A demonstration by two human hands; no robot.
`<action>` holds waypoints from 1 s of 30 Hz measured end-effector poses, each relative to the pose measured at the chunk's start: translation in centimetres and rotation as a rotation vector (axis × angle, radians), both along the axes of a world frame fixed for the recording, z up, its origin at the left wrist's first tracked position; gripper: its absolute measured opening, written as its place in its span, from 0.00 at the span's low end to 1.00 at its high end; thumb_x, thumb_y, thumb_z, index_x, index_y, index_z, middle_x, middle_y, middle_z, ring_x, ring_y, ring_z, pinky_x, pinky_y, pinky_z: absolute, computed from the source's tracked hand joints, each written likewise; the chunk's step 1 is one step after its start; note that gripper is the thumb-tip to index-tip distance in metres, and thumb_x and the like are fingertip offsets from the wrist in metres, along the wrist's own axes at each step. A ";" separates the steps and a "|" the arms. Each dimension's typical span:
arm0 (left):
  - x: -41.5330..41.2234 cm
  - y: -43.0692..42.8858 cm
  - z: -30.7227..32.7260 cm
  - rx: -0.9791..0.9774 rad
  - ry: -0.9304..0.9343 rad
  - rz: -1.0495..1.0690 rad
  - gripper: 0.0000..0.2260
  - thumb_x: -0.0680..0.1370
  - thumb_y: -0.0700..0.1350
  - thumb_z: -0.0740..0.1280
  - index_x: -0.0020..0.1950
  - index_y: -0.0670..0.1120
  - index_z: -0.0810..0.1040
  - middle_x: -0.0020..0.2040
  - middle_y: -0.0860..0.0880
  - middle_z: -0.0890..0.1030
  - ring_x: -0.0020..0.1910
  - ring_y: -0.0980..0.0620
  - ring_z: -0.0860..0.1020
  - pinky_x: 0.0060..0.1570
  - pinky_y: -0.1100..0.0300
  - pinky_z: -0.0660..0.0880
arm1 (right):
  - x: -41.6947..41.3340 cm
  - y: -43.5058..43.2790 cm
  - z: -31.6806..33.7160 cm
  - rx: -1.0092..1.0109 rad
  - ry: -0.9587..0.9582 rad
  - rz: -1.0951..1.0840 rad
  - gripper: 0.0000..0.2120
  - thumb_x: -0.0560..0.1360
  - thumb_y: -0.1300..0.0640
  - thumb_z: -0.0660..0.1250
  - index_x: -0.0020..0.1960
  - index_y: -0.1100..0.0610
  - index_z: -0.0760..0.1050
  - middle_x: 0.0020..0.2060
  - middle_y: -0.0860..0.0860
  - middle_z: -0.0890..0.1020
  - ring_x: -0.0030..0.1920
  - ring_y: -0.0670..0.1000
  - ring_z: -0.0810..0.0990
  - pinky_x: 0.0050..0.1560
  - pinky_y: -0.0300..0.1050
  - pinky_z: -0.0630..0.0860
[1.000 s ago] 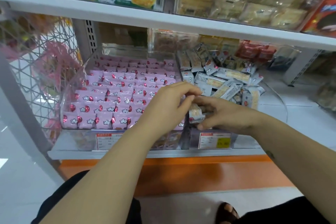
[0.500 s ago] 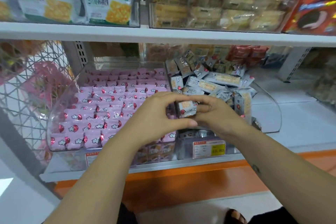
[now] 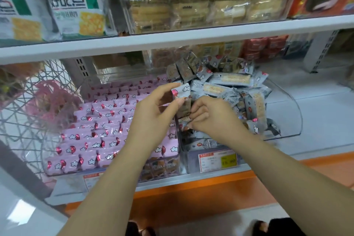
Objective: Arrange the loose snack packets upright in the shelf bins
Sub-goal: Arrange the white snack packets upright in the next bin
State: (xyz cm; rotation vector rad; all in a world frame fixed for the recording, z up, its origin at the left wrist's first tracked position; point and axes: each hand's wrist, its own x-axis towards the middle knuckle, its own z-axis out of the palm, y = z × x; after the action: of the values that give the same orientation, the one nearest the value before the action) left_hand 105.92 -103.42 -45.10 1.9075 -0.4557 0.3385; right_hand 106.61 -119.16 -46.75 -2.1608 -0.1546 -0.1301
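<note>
Two hands hold one packet upright over the right bin.

The left hand (image 3: 153,115) pinches the top end of a small grey foil snack packet (image 3: 181,92) and the right hand (image 3: 214,119), fingers curled, pinches its lower end, above the front left corner of the clear plastic bin (image 3: 293,113), beside the pile of loose grey packets (image 3: 229,87).

**shelfwatcher:** anything legible in there?

**binrat:** yeah, the green-and-white cracker bag (image 3: 74,8) up top says 好吃点. The price tag (image 3: 217,162) on the front of the clear bin (image 3: 287,117) has a yellow patch, looks like 18.80. The small print is mush.
</note>
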 end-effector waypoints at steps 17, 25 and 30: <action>-0.8 -0.2 0.9 -0.123 -0.088 0.037 0.09 0.75 0.50 0.67 0.53 0.62 0.75 0.49 0.64 0.81 0.49 0.63 0.79 0.46 0.70 0.74 | -2.1 -2.0 2.0 -0.021 -0.044 0.087 0.05 0.76 0.56 0.68 0.42 0.53 0.74 0.28 0.57 0.77 0.21 0.43 0.64 0.26 0.34 0.65; -2.2 -0.2 1.3 -0.193 -0.211 0.084 0.08 0.75 0.50 0.66 0.53 0.60 0.75 0.46 0.66 0.80 0.46 0.63 0.79 0.45 0.71 0.73 | -2.4 -3.4 2.3 0.021 -0.002 0.093 0.04 0.74 0.56 0.69 0.41 0.52 0.75 0.39 0.49 0.81 0.42 0.47 0.81 0.48 0.43 0.80; -2.1 -0.4 0.8 -0.139 -0.207 0.067 0.07 0.75 0.51 0.67 0.52 0.61 0.75 0.45 0.61 0.81 0.44 0.61 0.79 0.45 0.68 0.75 | -2.4 -2.5 1.3 -0.113 0.076 0.174 0.05 0.74 0.58 0.70 0.40 0.52 0.76 0.39 0.49 0.81 0.43 0.49 0.81 0.49 0.52 0.81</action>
State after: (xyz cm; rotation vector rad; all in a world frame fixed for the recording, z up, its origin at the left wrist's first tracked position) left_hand 103.81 -103.87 -44.33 1.7625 -0.4924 0.6012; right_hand 104.25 -121.68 -45.45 -2.2499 -0.3113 0.0620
